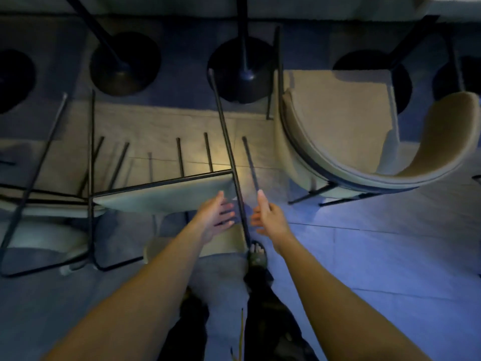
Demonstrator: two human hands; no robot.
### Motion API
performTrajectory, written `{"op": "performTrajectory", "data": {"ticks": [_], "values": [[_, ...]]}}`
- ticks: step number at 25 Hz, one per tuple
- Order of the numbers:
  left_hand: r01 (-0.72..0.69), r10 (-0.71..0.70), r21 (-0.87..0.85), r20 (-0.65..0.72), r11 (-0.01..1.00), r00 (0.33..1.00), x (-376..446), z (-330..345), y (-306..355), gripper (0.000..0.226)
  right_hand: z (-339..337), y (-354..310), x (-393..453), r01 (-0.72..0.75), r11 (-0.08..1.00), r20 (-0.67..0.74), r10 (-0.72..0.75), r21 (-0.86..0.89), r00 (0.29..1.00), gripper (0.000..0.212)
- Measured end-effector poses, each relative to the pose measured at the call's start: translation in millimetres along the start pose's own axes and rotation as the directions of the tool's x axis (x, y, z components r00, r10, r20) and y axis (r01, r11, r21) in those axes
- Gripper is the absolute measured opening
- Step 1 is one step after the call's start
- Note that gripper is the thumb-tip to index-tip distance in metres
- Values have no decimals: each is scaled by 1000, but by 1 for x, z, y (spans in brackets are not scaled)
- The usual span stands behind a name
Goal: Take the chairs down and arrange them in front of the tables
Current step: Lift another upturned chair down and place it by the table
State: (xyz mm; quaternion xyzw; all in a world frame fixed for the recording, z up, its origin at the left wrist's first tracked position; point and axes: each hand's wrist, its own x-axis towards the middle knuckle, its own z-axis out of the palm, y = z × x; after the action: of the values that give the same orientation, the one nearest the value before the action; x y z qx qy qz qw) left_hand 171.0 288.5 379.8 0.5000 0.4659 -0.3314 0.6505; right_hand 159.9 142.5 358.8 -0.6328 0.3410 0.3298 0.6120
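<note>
Beside the upturned chair (166, 196), both hands (left (216, 217), right (269, 220)) hover, each grip apart, holding nothing.

Upturned pale-seated chair (166, 196), black legs raised; upright curved-back chair (364, 142) beside the table bases.

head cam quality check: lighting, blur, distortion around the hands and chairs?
Head view: dim, blue cast on the floor tiles, one warm patch behind the upturned chair; soft blur on both the left hand and right hand; wide-angle bending splays the table pedestals and chair legs outward; upright chair reads clearly.
</note>
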Motion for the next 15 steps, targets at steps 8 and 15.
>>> {"op": "performTrajectory", "data": {"ticks": [8,15], "values": [[159,-194,-218,-148,963,970,106,-226,-114,47,152,132,70,-249,951,-24,248,-186,968,55],[236,-317,-359,-187,903,930,252,-306,-224,59,197,272,190,-445,886,4,449,-125,893,57]]}}
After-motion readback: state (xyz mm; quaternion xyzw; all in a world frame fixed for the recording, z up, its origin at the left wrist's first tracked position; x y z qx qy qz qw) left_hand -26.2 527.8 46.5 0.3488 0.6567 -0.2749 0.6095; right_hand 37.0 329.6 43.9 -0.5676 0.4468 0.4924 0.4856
